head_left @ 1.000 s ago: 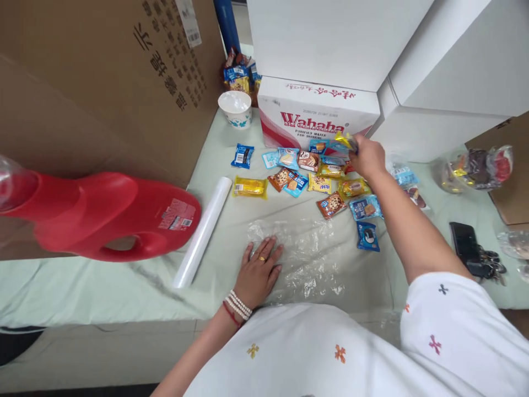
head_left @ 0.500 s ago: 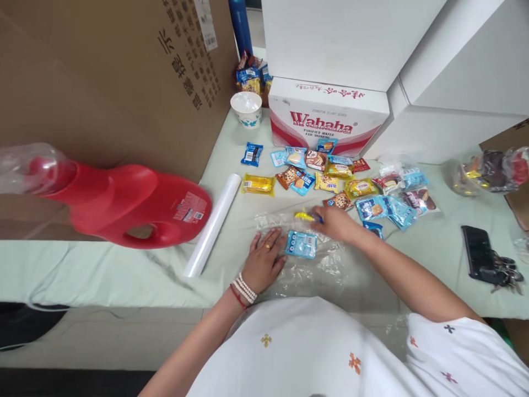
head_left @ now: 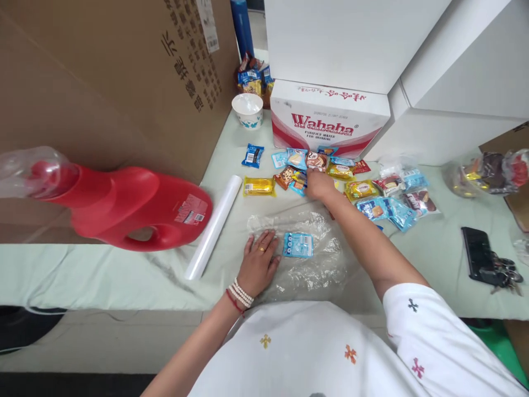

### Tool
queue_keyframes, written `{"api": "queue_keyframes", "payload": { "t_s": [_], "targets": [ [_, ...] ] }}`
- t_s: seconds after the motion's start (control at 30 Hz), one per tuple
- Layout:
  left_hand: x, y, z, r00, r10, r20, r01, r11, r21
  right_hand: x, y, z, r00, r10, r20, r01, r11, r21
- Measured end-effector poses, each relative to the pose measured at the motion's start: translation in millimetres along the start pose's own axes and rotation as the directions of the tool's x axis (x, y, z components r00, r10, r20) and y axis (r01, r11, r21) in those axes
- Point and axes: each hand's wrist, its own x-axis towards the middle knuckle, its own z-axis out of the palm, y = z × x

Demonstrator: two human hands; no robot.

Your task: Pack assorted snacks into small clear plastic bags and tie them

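Note:
My left hand (head_left: 259,262) lies flat on a clear plastic film (head_left: 306,278), fingers spread. Just to its right, a light-blue snack packet (head_left: 298,245) rests on the film. Farther forward, my right hand (head_left: 320,184) reaches over a group of wrapped snacks, its fingers closed at a small yellow-and-blue object (head_left: 299,177), whose kind is hard to make out. Around that hand are a brown cookie packet (head_left: 284,178), a round brown-and-white packet (head_left: 316,160) and a yellow packet (head_left: 361,189). The hand and forearm hide some packets.
A roll of film (head_left: 214,227) lies left, beside a red jug (head_left: 140,207) on its side. Behind stand a paper cup (head_left: 248,113) and a Wahaba-style water carton (head_left: 330,118). At right are a phone (head_left: 477,251), keys (head_left: 506,275) and a bagged bundle (head_left: 487,172).
My right hand has moved forward from above the film to the snack group, carrying the yellow-and-blue object. My left hand stays flat on the film, shifted very slightly left.

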Motion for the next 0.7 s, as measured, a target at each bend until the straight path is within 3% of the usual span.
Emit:
{"api": "queue_keyframes", "payload": {
  "t_s": [0.17, 0.27, 0.37, 0.47, 0.57, 0.63, 0.7],
  "targets": [
    [2.7, 2.5, -6.5, 1.000, -0.006, -0.002, 0.006, 1.000, -0.013, 0.4, 16.7, -29.2, 0.996, 0.084, 0.000, -0.084, 0.996, 0.035],
    [1.8, 1.7, -5.9, 1.000, -0.012, -0.003, 0.012, 1.000, -0.025, -33.7, 46.9, -38.0, 0.994, 0.083, -0.077, -0.058, 0.959, 0.276],
    [2.2, 0.8, -2.9, 1.000, -0.019, 0.001, 0.019, 1.000, -0.024, -87.4, 61.2, -22.7, 0.996, 0.081, -0.042, -0.037, 0.779, 0.625],
    [3.3, 0.0, -0.4, 1.000, -0.019, 0.005, 0.019, 1.000, -0.023, -142.0, 44.0, 14.3, 0.993, 0.044, 0.105, -0.107, 0.672, 0.733],
    [3.0, -1.4, 0.3, 1.000, -0.004, -0.012, 0.004, 1.000, -0.020, -173.6, 19.4, 45.9, 0.986, 0.069, 0.154, -0.152, 0.762, 0.629],
    [1.6, -2.1, -1.1, 0.999, 0.006, -0.047, -0.007, 1.000, -0.016, -174.9, 16.5, 49.7, 0.994, 0.094, 0.054, -0.108, 0.840, 0.531],
    [-0.5, -2.4, -4.2, 0.996, 0.018, -0.092, -0.019, 1.000, -0.006, -160.0, 27.7, 38.5, 0.991, 0.112, -0.072, -0.072, 0.907, 0.415]
  ]
}}
